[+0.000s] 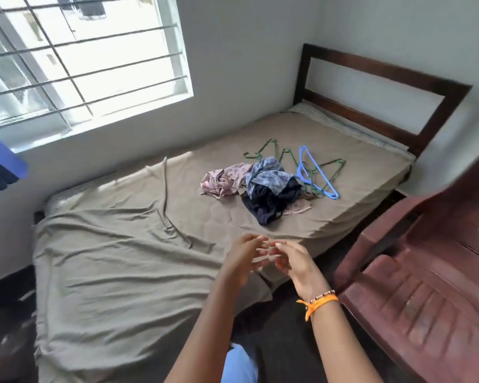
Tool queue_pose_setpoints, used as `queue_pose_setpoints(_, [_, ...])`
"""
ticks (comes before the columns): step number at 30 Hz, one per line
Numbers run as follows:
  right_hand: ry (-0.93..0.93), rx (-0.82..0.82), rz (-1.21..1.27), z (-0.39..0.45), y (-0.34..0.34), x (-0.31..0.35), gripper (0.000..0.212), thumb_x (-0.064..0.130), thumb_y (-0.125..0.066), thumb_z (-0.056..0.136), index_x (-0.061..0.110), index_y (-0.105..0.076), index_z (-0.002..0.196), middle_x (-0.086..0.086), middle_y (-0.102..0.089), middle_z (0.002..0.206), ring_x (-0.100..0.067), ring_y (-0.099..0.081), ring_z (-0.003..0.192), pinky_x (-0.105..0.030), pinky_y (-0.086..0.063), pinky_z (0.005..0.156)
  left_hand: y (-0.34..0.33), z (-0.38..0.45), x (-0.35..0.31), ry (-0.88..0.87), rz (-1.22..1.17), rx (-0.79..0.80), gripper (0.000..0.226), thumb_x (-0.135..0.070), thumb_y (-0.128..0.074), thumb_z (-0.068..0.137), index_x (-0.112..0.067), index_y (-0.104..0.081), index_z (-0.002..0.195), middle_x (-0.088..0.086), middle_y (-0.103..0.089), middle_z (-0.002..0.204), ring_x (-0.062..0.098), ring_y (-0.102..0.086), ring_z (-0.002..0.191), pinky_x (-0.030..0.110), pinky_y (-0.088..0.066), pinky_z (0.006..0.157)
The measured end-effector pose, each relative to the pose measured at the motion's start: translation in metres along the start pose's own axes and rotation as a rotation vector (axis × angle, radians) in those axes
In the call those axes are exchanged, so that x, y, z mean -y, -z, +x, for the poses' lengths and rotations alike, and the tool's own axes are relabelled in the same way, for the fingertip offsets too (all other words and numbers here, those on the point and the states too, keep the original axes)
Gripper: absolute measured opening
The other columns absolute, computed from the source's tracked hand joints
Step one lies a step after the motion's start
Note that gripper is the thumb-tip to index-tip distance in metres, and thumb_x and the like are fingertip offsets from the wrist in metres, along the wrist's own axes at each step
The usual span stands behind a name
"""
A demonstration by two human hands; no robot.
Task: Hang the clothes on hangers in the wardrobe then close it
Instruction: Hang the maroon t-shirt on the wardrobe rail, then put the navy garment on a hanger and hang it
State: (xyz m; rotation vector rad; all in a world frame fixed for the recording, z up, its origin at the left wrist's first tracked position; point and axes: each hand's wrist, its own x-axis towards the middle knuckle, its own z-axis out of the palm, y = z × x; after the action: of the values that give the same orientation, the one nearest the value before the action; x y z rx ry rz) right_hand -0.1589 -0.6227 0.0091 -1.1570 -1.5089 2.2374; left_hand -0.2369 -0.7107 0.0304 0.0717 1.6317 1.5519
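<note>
A small heap of clothes lies on the bed point(122, 272): a pink patterned garment point(224, 181), a blue floral one point(268, 175) and a dark navy one point(268, 205). Beside the heap lie a blue plastic hanger point(315, 175) and several thin green hangers point(271, 150). My left hand point(244, 258) and my right hand point(291, 261) hover together over the bed's near edge, fingers loosely bent with fingertips almost meeting, holding nothing. The clothes are well beyond both hands. No wardrobe is in view.
A dark red plastic chair point(426, 286) stands close on the right, next to the bed. The wooden headboard point(385, 78) is at the far end. A barred window point(80, 59) fills the left wall. A blue object point(0, 161) juts in at the left edge.
</note>
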Motion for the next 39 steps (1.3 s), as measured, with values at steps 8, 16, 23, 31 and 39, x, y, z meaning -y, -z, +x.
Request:
queue_pose_setpoints(8, [-0.105, -0.107, -0.130, 0.169, 0.000, 0.047, 0.024, 0.006, -0.040, 0.098, 0.008, -0.061, 0.086, -0.003, -0.055, 0.072, -0.011, -0.046, 0.060, -0.020, -0.034, 0.058, -0.003, 0.181, -0.062, 0.163, 0.061, 0.059, 0.015, -0.011, -0.048, 0.095, -0.016, -0.058, 0.085, -0.001, -0.052, 0.072, 0.008, -0.049, 0.062, 0.023, -0.048, 0.066])
queue_pose_setpoints(16, [-0.216, -0.160, -0.295, 0.327, -0.005, 0.046, 0.022, 0.000, -0.040, 0.095, 0.008, -0.058, 0.084, -0.003, -0.051, 0.068, -0.010, -0.041, 0.057, -0.008, -0.033, 0.041, 0.003, 0.318, -0.098, 0.262, 0.131, 0.029, 0.019, -0.010, -0.045, 0.097, -0.017, -0.054, 0.081, -0.002, -0.047, 0.066, 0.008, -0.041, 0.055, 0.015, -0.041, 0.051])
queue_pose_setpoints(23, [-0.317, -0.153, -0.711, 0.443, 0.004, -0.023, 0.029, 0.003, -0.053, 0.088, 0.009, -0.067, 0.112, -0.018, -0.053, 0.126, -0.029, -0.052, 0.114, -0.024, -0.036, 0.095, 0.021, 0.380, -0.049, 0.421, 0.168, -0.006, 0.012, -0.017, -0.048, 0.097, -0.015, -0.058, 0.091, -0.002, -0.054, 0.075, 0.009, -0.049, 0.063, 0.023, -0.043, 0.067])
queue_pose_setpoints(31, [-0.355, -0.150, -0.638, 0.503, 0.028, -0.048, 0.025, 0.003, -0.066, 0.084, -0.002, -0.068, 0.108, -0.015, -0.065, 0.113, -0.003, -0.062, 0.092, -0.013, -0.044, 0.078, 0.044, 0.419, -0.018, 0.514, 0.202, -0.082, 0.016, -0.016, -0.047, 0.098, -0.016, -0.060, 0.088, -0.002, -0.056, 0.078, 0.010, -0.049, 0.065, 0.023, -0.043, 0.069])
queue_pose_setpoints(39, [-0.134, -0.175, -0.576, 0.484, 0.027, 0.031, 0.027, 0.008, -0.066, 0.084, 0.013, -0.045, 0.102, 0.001, -0.050, 0.102, -0.017, -0.048, 0.096, -0.025, -0.034, 0.079, 0.011, 0.446, -0.074, 0.197, 0.332, -0.012, 0.028, 0.005, -0.039, 0.095, -0.013, -0.059, 0.086, 0.000, -0.055, 0.078, 0.008, -0.049, 0.065, 0.007, -0.039, 0.055])
